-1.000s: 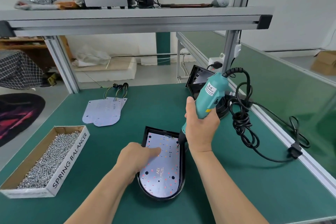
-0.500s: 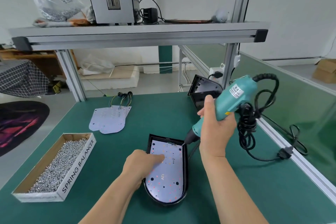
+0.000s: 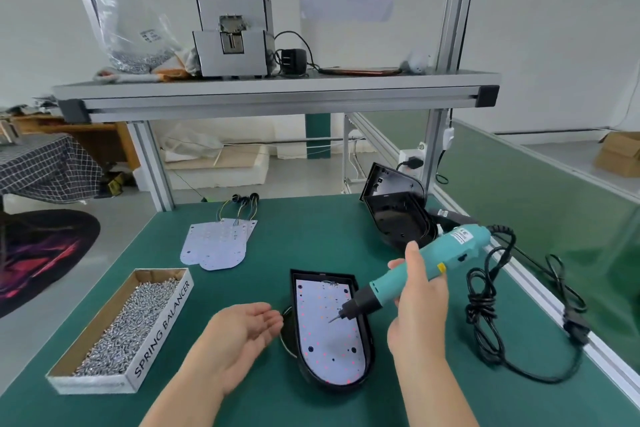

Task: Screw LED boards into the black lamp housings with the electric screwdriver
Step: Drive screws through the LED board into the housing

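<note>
A black lamp housing (image 3: 370, 340) lies on the green table in front of me, with a white LED board (image 3: 325, 333) seated inside it. My right hand (image 3: 417, 298) grips the teal electric screwdriver (image 3: 426, 270), tilted so that its bit hovers over the middle of the board. My left hand (image 3: 242, 333) is just left of the housing, palm up, fingers relaxed, holding nothing that I can make out. It is off the board.
A cardboard box of screws (image 3: 121, 329) stands at the left. Spare LED boards with wires (image 3: 218, 243) lie at the back. More black housings (image 3: 398, 215) lean at the back right. The screwdriver's coiled cable (image 3: 485, 302) trails to the right near the table's edge rail.
My left hand lifted off the LED board and turned palm up beside the housing. The screwdriver tilted lower and its bit moved from the board's top right corner toward its middle.
</note>
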### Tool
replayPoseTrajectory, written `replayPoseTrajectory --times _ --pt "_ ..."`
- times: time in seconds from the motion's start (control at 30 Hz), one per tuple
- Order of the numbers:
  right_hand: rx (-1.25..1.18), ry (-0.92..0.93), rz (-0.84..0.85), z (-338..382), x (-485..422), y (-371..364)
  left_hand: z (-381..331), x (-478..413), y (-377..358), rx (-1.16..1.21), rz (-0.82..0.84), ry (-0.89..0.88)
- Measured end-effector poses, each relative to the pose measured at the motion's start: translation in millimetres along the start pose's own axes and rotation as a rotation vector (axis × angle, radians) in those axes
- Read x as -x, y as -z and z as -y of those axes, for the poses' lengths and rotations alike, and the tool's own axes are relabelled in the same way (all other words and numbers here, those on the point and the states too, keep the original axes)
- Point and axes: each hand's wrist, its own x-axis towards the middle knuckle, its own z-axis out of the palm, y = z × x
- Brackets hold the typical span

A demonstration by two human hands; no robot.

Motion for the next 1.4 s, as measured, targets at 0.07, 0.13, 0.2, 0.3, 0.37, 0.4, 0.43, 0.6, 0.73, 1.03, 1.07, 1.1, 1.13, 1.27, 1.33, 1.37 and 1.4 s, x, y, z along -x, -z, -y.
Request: replayPoseTrajectory --times 0.07,0.13,0.2,0.3,0.37,0.4,0.43,0.6,0.73,1.03,1.07,1.1,1.13,1.27,1.33,1.37,1.4 --pt "-0.02 0.013 -0.006 2 6 1 -1 9 5 0.069 0.033 -0.021" --pt "-0.038 0.029 -0.018 5 12 1 0 17 5 0.09 0.043 -0.047" --pt "-0.051 0.048 -0.028 8 18 1 1 25 3 0.092 0.066 -0.068" --pt "-0.074 0.073 -0.047 13 24 3 2 34 -3 0.015 0.083 -0.077" --pt "-0.09 0.083 -0.059 16 26 4 4 38 -10 -0.083 0.075 -0.092" --pt "-0.096 0.089 -0.065 17 27 5 5 40 -14 -0.107 0.079 -0.099" --pt "-0.1 0.093 -0.07 18 27 6 7 41 -18 -0.109 0.084 -0.103" --pt "-0.107 0.093 -0.081 19 30 10 11 46 -31 0.106 0.127 -0.068" --pt "-0.114 0.114 -0.102 22 30 11 12 50 -34 0.116 0.259 0.004" --pt "-0.151 0.139 -0.104 32 35 11 19 54 -39 0.086 0.242 0.071" --pt "-0.15 0.143 -0.105 32 35 10 19 55 -40 0.093 0.242 0.082" --pt "-0.147 0.149 -0.103 33 36 10 19 56 -41 0.108 0.244 0.092" --pt "-0.139 0.156 -0.095 32 36 11 18 56 -42 0.126 0.247 0.101" --pt "-0.074 0.202 -0.04 31 40 14 18 56 -45 0.197 0.268 0.128" --pt "-0.057 0.212 -0.046 31 41 15 20 56 -45 0.215 0.273 0.143" --pt "-0.056 0.212 -0.048 32 42 15 21 56 -46 0.222 0.271 0.148" --pt "-0.059 0.212 -0.048 32 42 14 22 56 -46 0.227 0.263 0.147"
